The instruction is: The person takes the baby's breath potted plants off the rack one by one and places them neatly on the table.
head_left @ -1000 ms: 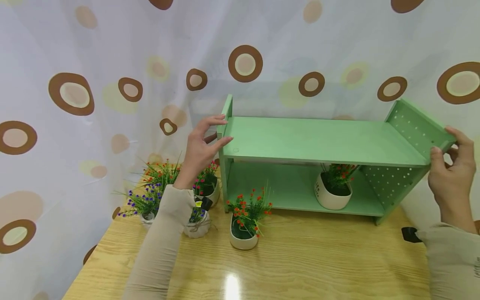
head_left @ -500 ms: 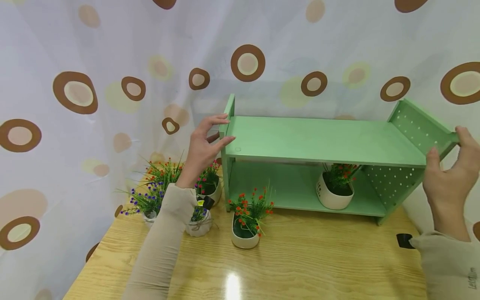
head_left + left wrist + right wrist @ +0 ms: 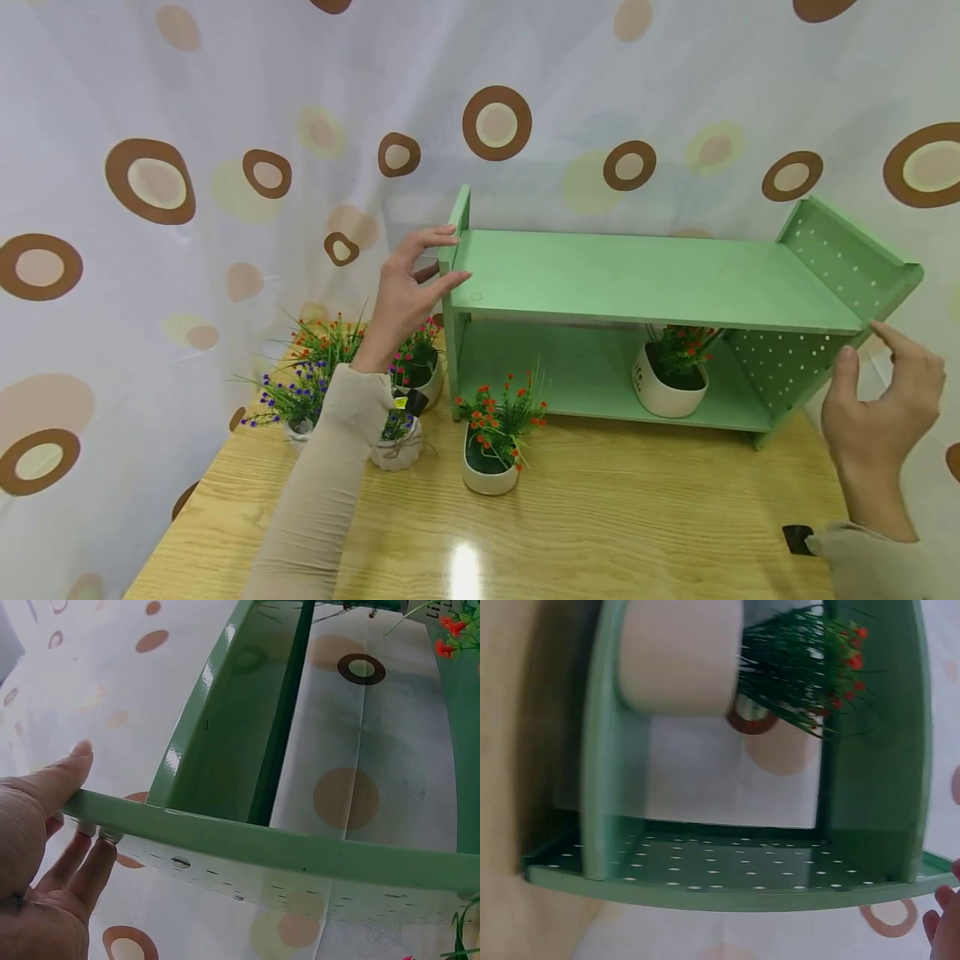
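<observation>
A green two-tier shelf (image 3: 645, 275) with dotted, perforated side panels stands on a wooden table. My left hand (image 3: 401, 300) grips the upper part of its left side panel. The left wrist view shows the thumb on one face of the panel (image 3: 225, 832) and fingers on the other. My right hand (image 3: 885, 408) is beside the right side panel (image 3: 783, 375), fingers loosely bent around nothing, index fingertip right at the panel's edge. On the lower tier sits a white pot of red flowers (image 3: 671, 392), seen sideways in the right wrist view as a white pot (image 3: 679, 660).
Another white pot with red flowers (image 3: 489, 479) stands on the table (image 3: 637, 517) in front of the shelf. Several more flower pots, including one with purple flowers (image 3: 296, 396), cluster left of the shelf, partly behind the left forearm. A dotted curtain (image 3: 322, 92) hangs behind.
My right hand has released the upper right side panel and moved down and a little left. My left hand stays at the left panel. The shelf and pots stay put.
</observation>
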Action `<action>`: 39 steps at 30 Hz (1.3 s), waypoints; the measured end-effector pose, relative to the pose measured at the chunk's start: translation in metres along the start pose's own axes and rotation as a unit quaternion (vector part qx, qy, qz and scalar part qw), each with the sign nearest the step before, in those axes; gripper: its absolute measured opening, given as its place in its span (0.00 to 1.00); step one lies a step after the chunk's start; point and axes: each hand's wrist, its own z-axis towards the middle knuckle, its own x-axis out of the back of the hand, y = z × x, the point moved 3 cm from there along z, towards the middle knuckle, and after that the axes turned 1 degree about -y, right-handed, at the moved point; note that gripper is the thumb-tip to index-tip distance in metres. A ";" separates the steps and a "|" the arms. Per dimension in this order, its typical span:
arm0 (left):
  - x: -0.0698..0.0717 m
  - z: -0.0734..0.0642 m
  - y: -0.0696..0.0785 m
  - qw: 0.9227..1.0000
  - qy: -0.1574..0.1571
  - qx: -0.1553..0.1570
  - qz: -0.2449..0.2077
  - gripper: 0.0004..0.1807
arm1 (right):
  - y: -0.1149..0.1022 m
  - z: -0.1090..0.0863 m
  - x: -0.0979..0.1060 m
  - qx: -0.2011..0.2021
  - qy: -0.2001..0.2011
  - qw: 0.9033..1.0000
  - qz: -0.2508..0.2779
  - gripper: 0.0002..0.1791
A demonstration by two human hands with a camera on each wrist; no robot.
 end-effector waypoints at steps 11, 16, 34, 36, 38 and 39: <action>-0.002 0.000 0.006 1.000 0.000 0.016 0.004 0.22 | 0.034 -0.060 -0.045 -0.084 -0.322 0.942 0.049 0.36; -0.001 -0.001 0.006 1.000 0.005 0.014 0.000 0.23 | 0.038 -0.074 -0.070 -0.135 -0.437 0.884 0.098 0.47; -0.001 -0.004 -0.002 1.000 -0.001 0.000 0.000 0.22 | 0.032 -0.093 -0.106 -0.200 -0.506 0.836 0.063 0.65; -0.001 -0.004 -0.002 1.000 -0.001 -0.002 0.000 0.22 | 0.030 -0.091 -0.107 -0.202 -0.507 0.836 0.057 0.65; -0.001 -0.003 -0.002 1.000 -0.001 -0.003 -0.002 0.23 | 0.029 -0.090 -0.107 -0.204 -0.510 0.834 0.050 0.66; -0.001 -0.003 -0.002 1.000 -0.002 -0.004 -0.003 0.23 | 0.028 -0.089 -0.107 -0.203 -0.510 0.834 0.047 0.66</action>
